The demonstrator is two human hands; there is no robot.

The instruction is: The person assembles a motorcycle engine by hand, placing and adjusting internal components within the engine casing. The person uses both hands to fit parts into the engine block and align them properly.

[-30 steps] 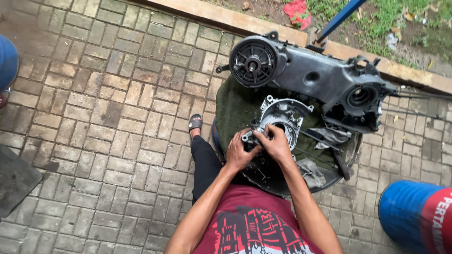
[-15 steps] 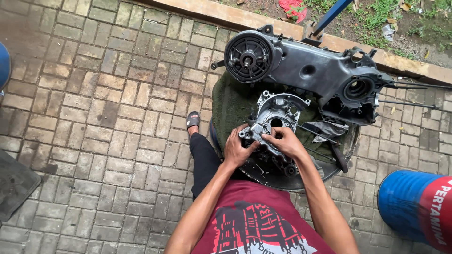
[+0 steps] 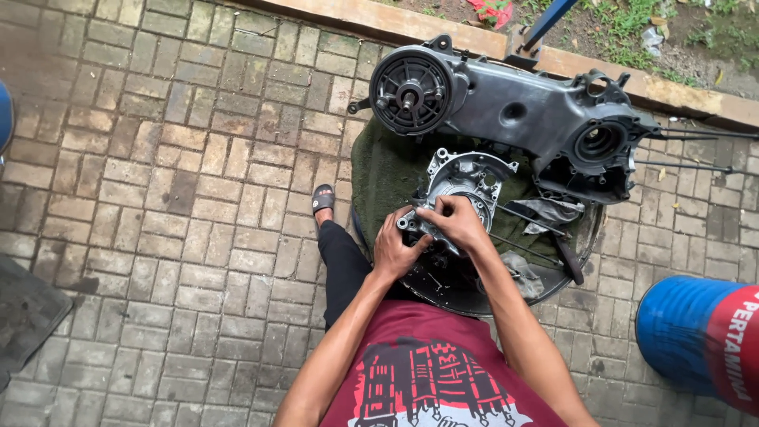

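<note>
The grey cast-metal engine crankcase half [image 3: 462, 186] sits just right of the frame's centre, lying flat with its open side up, so a round bore and ribbed inner walls show. Its edge is lobed with bolt ears. It rests on a dark green cloth [image 3: 387, 170], just below the larger engine casing [image 3: 514, 107]; its lower left edge is gripped from both sides.

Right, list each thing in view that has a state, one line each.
Engine crankcase: lying on its side on the paving, opened, no cover.
Crankcase cover: detached, lying on the green cloth.
Small metal part: gripped by both hands.
Left hand: closed on the part.
Right hand: fingers curled over it.
Blue drum: lying on its side.
</note>
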